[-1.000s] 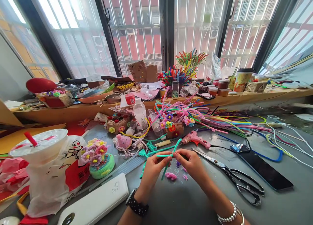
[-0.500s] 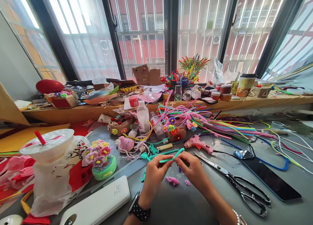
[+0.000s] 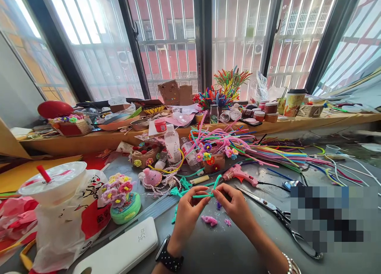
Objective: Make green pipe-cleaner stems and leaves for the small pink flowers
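Between my two hands is a mint-green pipe cleaner (image 3: pixel 218 181), one end pointing up above my fingertips. My left hand (image 3: pixel 190 207) pinches its left part between thumb and fingers. My right hand (image 3: pixel 231 200) pinches it close by, near where the pieces meet. Just below my hands lie small pink fuzzy scraps (image 3: pixel 209 221) and a purple bit (image 3: pixel 218 205). Behind my left hand are bent green pipe cleaner pieces (image 3: pixel 185 183). A pink hot glue gun (image 3: pixel 240 174) rests beyond my right hand, and black-handled scissors (image 3: pixel 269 204) lie to its right.
A white power bank (image 3: pixel 119 246), a pipe-cleaner flower pot (image 3: pixel 125 206) and a lidded cup in a bag (image 3: pixel 53 182) stand at left. Several long pipe cleaners (image 3: pixel 268 153) spread at back right. Bottles (image 3: pixel 172 145) stand mid-table; a crowded ledge (image 3: pixel 104 136) runs behind.
The upright end of the green pipe cleaner now stands taller above my fingers. My hands stay almost in place, while the view has shifted slightly.
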### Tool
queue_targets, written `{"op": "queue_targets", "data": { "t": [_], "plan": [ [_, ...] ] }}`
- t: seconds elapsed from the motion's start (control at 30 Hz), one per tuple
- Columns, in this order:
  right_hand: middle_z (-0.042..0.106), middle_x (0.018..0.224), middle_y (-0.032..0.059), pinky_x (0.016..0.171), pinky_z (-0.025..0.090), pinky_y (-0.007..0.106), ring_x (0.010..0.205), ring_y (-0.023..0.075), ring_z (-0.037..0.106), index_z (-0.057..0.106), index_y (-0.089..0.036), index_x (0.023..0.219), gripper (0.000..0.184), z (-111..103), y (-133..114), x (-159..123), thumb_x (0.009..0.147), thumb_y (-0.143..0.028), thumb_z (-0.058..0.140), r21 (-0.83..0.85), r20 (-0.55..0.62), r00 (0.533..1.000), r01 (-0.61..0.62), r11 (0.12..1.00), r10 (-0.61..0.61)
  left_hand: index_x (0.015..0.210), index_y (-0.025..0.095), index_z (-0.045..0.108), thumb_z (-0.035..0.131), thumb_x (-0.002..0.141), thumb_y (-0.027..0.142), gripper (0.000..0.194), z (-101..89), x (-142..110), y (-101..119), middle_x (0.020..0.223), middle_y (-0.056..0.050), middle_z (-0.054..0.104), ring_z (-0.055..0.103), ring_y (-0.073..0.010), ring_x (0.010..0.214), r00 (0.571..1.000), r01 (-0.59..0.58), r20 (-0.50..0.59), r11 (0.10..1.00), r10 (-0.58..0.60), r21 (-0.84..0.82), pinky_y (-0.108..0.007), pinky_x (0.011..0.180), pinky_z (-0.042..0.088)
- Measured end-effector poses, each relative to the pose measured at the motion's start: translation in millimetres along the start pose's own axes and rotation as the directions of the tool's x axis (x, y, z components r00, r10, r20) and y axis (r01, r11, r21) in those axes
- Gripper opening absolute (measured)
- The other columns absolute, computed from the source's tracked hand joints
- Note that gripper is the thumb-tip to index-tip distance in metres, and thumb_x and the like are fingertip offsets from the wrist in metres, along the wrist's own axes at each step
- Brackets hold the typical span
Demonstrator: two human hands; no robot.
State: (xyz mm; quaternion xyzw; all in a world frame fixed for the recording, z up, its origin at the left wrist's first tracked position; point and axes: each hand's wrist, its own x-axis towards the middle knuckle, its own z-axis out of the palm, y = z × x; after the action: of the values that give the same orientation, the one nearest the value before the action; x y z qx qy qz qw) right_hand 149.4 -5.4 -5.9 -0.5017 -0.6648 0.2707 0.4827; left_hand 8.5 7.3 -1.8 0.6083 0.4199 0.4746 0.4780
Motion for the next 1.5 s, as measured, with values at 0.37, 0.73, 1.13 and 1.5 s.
{"op": "queue_targets", "data": {
  "t": [0.37, 0.73, 1.13, 1.5],
  "plan": [
    [0.040, 0.052, -0.0043, 0.046, 0.029, 0.020, 0.049, 0.0088, 0.037, 0.045, -0.016, 0.059, 0.029, -1, 4, 7, 0.075, -0.039, 0.046, 0.140, 0.050, 0.994, -0.106, 0.984, 0.100, 0.083, 0.024, 0.061, 0.055, 0.071, 0.020, 0.014, -2.5, -6, -3, 0.081, -0.003, 0.066, 0.060, -0.0174, 0.077, 0.897, -0.394, 0.008, 0.793, 0.441, 0.465, -0.028, 0.073, 0.044],
    [0.044, 0.059, -0.0031, 0.047, 0.034, 0.020, 0.053, 0.0105, 0.043, 0.042, -0.018, 0.070, 0.021, 5, 4, 2, 0.073, -0.037, 0.050, 0.102, -0.121, 0.988, -0.088, 0.991, 0.100, 0.086, 0.020, 0.051, 0.053, 0.073, 0.018, 0.014, 1.6, -4, -9, 0.078, -0.001, 0.063, 0.061, -0.0140, 0.073, 0.898, -0.387, 0.002, 0.790, 0.439, 0.475, -0.026, 0.068, 0.048],
    [0.055, 0.075, 0.0032, 0.064, 0.043, 0.025, 0.069, 0.0148, 0.054, 0.056, -0.018, 0.086, 0.013, 8, 9, -3, 0.079, -0.023, 0.047, -0.218, -0.226, 0.930, 0.243, 0.945, -0.291, 0.084, 0.019, 0.050, 0.054, 0.071, 0.022, 0.014, 6.3, -4, -1, 0.072, 0.001, 0.061, 0.060, -0.0132, 0.071, 0.961, -0.234, -0.087, 0.939, 0.263, 0.253, -0.026, 0.067, 0.049],
    [0.056, 0.084, 0.0066, 0.069, 0.045, 0.025, 0.078, 0.0159, 0.055, 0.058, -0.019, 0.099, 0.023, 10, 12, -1, 0.080, -0.015, 0.044, -0.171, -0.080, 0.914, 0.379, 0.909, -0.397, 0.086, 0.019, 0.048, 0.054, 0.071, 0.022, 0.016, 1.2, -3, 1, 0.073, 0.001, 0.060, 0.059, -0.0135, 0.072, 0.938, -0.258, -0.159, 0.926, 0.309, 0.275, -0.026, 0.065, 0.049]
  ]
}}
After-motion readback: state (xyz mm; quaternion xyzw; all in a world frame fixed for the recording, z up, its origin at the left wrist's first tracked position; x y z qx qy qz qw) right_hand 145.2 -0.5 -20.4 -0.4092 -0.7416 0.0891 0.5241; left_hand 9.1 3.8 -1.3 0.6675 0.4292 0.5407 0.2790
